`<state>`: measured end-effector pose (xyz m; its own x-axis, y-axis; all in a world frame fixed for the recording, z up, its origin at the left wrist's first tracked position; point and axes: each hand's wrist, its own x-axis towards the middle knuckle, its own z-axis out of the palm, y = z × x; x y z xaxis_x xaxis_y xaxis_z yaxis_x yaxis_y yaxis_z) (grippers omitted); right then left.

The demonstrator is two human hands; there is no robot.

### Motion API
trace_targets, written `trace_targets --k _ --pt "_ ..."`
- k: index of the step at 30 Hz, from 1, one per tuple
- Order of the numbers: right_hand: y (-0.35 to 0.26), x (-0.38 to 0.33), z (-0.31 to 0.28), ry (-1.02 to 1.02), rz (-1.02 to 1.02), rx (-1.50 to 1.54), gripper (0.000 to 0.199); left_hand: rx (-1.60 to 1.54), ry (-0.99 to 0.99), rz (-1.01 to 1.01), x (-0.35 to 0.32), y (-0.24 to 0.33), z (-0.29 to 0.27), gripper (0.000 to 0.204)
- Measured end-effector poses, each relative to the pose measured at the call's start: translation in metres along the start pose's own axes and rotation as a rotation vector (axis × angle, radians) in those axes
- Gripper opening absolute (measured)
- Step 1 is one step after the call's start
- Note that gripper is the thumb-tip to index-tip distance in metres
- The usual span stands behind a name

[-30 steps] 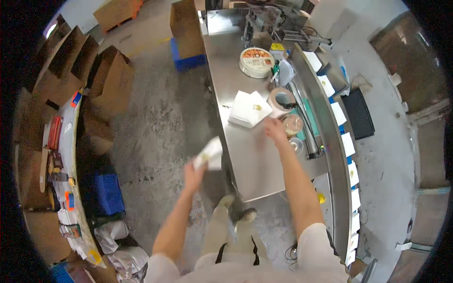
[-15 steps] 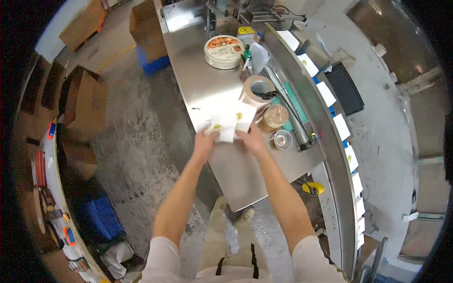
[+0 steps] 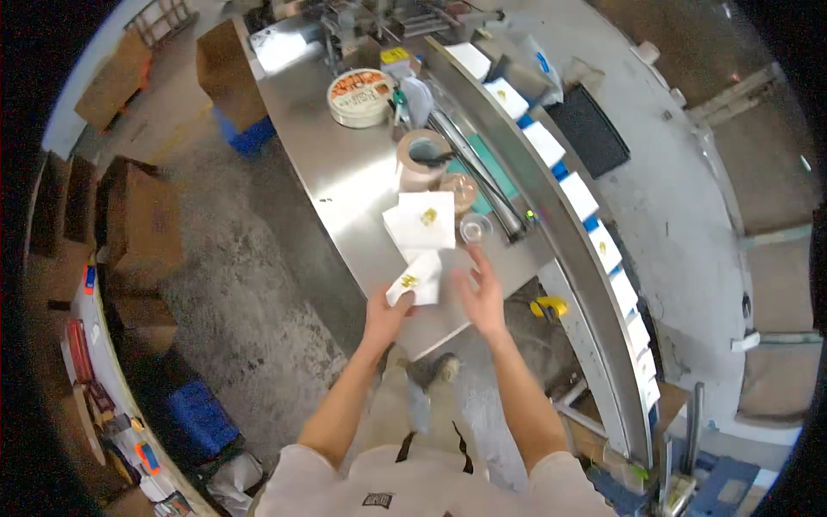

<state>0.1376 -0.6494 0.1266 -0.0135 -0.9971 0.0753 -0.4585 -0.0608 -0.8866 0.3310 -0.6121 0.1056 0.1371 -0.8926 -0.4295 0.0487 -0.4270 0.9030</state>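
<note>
My left hand (image 3: 385, 312) grips a small white packet with a gold mark (image 3: 415, 279) over the near end of a steel table (image 3: 345, 172). My right hand (image 3: 480, 293) hovers just to the right of it, fingers spread, holding nothing. A stack of the same white packets (image 3: 422, 220) lies on the table just beyond the held one. Past the stack stand a roll of brown tape (image 3: 420, 158), a small clear cup (image 3: 475, 227) and a brown-lidded jar (image 3: 460, 189).
A round tin (image 3: 360, 85) sits at the far end of the table. A conveyor (image 3: 568, 215) carrying several white packets curves along the right side. Cardboard boxes (image 3: 142, 220) and a blue crate (image 3: 196, 418) stand on the floor to the left.
A second ago my left hand held a packet out to the left while my right reached for the stack. Both hands then met at the stack; now they have drawn back with one packet.
</note>
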Motion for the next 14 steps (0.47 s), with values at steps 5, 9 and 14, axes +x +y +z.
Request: trace_targets --k 5,9,14 --pt "-0.051 -0.097 -0.046 -0.251 0.075 -0.074 0.045 -0.045 -0.501 0.116 -0.060 -0.004 0.027 0.023" --pt "-0.058 -0.179 -0.095 -0.119 0.501 0.175 0.026 -0.038 -0.691 -0.131 -0.104 0.036 0.057 0.022" --pt "-0.062 -0.298 -0.146 0.208 0.581 0.216 0.026 0.191 -1.023 -0.042 -0.163 0.022 0.114 0.027"
